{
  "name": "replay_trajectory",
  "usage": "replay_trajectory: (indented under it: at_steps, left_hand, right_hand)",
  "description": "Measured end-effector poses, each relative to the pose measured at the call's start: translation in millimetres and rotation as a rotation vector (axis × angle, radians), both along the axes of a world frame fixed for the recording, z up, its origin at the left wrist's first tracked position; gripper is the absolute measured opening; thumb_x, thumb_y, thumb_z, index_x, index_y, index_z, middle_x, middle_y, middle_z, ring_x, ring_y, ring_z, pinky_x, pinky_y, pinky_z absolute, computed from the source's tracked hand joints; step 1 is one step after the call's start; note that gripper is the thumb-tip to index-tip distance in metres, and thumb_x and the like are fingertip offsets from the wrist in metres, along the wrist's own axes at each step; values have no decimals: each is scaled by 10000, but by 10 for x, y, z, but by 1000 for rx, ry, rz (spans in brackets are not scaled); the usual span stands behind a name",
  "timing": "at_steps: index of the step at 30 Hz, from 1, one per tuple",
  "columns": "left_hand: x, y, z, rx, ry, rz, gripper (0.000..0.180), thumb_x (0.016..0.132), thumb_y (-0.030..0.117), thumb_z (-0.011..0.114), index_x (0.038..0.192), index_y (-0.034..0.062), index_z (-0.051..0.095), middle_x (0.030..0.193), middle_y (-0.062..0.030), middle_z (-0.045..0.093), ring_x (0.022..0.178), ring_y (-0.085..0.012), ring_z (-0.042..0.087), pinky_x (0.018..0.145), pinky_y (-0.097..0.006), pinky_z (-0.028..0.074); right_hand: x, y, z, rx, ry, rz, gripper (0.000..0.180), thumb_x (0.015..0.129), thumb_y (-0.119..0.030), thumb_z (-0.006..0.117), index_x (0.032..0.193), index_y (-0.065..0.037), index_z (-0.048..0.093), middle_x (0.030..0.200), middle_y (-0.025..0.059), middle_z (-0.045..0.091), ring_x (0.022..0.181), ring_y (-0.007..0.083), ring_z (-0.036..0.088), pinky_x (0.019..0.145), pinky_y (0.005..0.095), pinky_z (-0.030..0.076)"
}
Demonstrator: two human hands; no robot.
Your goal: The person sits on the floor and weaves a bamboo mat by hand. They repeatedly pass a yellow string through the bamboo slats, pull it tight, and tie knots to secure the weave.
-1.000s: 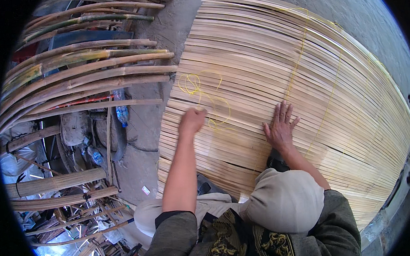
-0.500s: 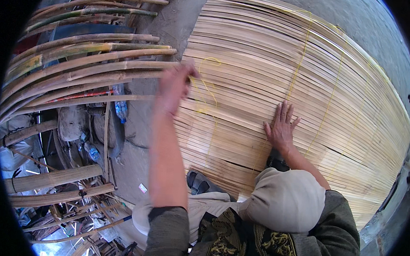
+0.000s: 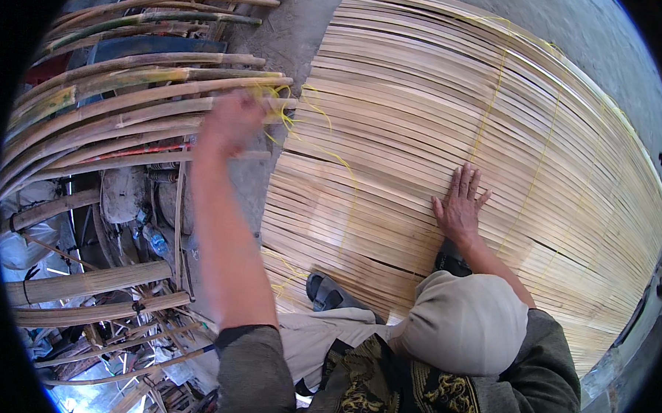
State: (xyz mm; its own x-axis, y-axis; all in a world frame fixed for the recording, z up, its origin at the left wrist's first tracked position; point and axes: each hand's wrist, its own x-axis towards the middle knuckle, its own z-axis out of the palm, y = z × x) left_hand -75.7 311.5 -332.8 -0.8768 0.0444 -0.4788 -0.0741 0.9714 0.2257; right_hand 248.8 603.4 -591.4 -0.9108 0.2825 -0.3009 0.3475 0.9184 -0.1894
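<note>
A wide mat of thin bamboo slats (image 3: 393, 128) lies spread before me, with yellow string running across it in several rows. Fingers spread, my right hand (image 3: 462, 208) presses flat on the slats near the middle. My left hand (image 3: 235, 121), smeared by motion, is raised past the mat's left edge, above bamboo poles. It looks closed on a loose tangle of yellow string (image 3: 283, 114), whose tail trails back onto the slats. Exactly how the fingers grip is blurred. My sandalled foot (image 3: 327, 291) rests on the mat's near edge.
Bamboo poles (image 3: 143, 117) are stacked at the left, their ends reaching toward the mat. Below them lie more split bamboo (image 3: 84, 288), a plastic bottle (image 3: 154, 239) and mixed scraps. Grey floor (image 3: 298, 28) shows between the poles and the mat.
My left hand has swung left, off the mat and over the pole ends, drawing the yellow string along. My right hand stays flat in nearly the same place.
</note>
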Motion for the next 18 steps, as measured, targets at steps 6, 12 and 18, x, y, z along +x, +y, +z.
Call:
replay_trajectory:
  at_steps: [6,12,18]
  left_hand:
    - [1388,-116,-1907,171,-252,168,319,858,365,703,923,62,779,932,-183,755,891,-355,731,834,-427,562]
    - [2220,239,-2338,113,-63,268,226,841,269,726,929,63,755,929,-157,757,904,-331,728,826,-436,568]
    - [2256,289,-2420,104,-12,262,250,840,280,728,900,38,744,869,-161,753,864,-336,728,818,-423,565]
  right_hand:
    - [13,18,-35,-12,42,8,932,968,-530,526,1607,37,153,1706,225,-8,1562,460,-76,1100,798,-52]
    - [-17,9,13,-22,-30,-4,944,976,-531,521,1614,30,110,1707,216,-27,1563,450,-88,1121,786,0]
    - [-17,2,47,-5,-24,0,945,981,-530,519,1616,29,97,1708,210,-32,1564,445,-91,1126,783,18]
